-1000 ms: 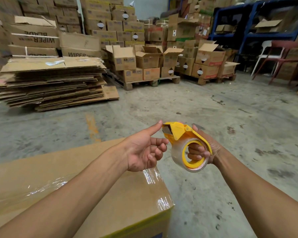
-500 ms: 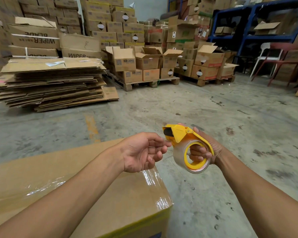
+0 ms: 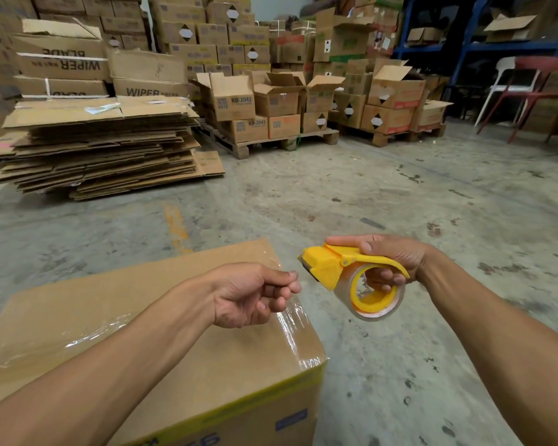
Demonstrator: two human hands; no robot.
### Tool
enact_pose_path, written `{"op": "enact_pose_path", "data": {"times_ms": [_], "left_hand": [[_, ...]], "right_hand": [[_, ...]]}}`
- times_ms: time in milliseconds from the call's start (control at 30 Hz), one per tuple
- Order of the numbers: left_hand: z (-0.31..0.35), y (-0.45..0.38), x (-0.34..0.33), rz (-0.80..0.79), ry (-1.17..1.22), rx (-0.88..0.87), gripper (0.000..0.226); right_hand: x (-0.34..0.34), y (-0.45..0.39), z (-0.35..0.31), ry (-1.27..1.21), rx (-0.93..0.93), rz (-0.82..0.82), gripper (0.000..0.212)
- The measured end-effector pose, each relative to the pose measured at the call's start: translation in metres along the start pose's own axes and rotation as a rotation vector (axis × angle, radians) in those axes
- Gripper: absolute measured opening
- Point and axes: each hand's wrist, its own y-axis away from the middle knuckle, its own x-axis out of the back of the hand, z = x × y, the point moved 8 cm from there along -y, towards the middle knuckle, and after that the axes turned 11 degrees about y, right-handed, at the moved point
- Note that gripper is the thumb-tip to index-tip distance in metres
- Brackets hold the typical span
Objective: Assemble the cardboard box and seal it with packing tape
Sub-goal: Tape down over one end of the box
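right hand (image 3: 390, 259) wrapped around yellow plastic tape dispenser (image 3: 351, 278), left hand (image 3: 252, 294) grip curled, perhaps pinching clear film, glossy taped cardboard box (image 3: 174, 333)

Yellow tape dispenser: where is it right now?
In the head view the yellow tape dispenser is right of centre, held in the air by the right hand, just beyond the taped cardboard box's right edge and facing the left hand.
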Motion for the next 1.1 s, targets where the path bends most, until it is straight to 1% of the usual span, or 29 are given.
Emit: {"op": "enact_pose_path", "data": {"times_ms": [100, 200, 267, 300, 333, 400, 467, 600, 700, 767, 833, 900, 1100], "left_hand": [[0.006, 0.010, 0.035, 0.047, -0.019, -0.021, 0.018], [0.013, 0.011, 0.059, 0.092, -0.223, -0.026, 0.022], [0.036, 0.006, 0.066, 0.163, -0.375, -0.086, 0.025], [0.052, 0.003, 0.067, 0.204, -0.466, -0.130, 0.026], [0.069, 0.001, 0.066, 0.243, -0.576, -0.173, 0.027], [0.099, -0.009, 0.058, 0.312, -0.815, -0.236, 0.026], [0.121, -0.027, 0.049, 0.355, -1.003, -0.247, 0.027], [0.138, -0.065, 0.034, 0.327, -1.305, -0.169, 0.032], [0.132, -0.087, 0.041, 0.296, -1.440, -0.090, 0.030], [0.122, -0.097, 0.048, 0.273, -1.519, -0.054, 0.030], [0.113, -0.102, 0.051, 0.255, -1.578, -0.056, 0.031], [0.106, -0.104, 0.054, 0.243, -1.614, -0.062, 0.031], [0.088, -0.107, 0.070, 0.215, -1.676, -0.064, 0.033]], "right_hand": [[0.011, 0.016, 0.003, 0.033, -0.065, 0.053, 0.065], [0.007, 0.021, -0.005, 0.102, -0.100, 0.041, 0.068], [0.005, 0.018, -0.020, 0.161, -0.099, 0.055, 0.077], [0.005, 0.018, -0.027, 0.191, -0.102, 0.087, 0.078], [0.006, 0.019, -0.033, 0.222, -0.107, 0.128, 0.074], [0.008, 0.022, -0.043, 0.281, -0.115, 0.217, 0.057], [0.005, 0.024, -0.052, 0.322, -0.119, 0.297, 0.048], [-0.005, 0.019, -0.054, 0.298, -0.155, 0.449, 0.039], [-0.021, 0.012, -0.041, 0.273, -0.156, 0.598, 0.037], [-0.037, 0.009, -0.027, 0.267, -0.153, 0.658, 0.036], [-0.048, 0.006, -0.015, 0.290, -0.165, 0.708, 0.035], [-0.056, 0.004, -0.008, 0.284, -0.177, 0.730, 0.035], [-0.082, 0.001, 0.006, 0.203, -0.185, 0.714, 0.039]]}}
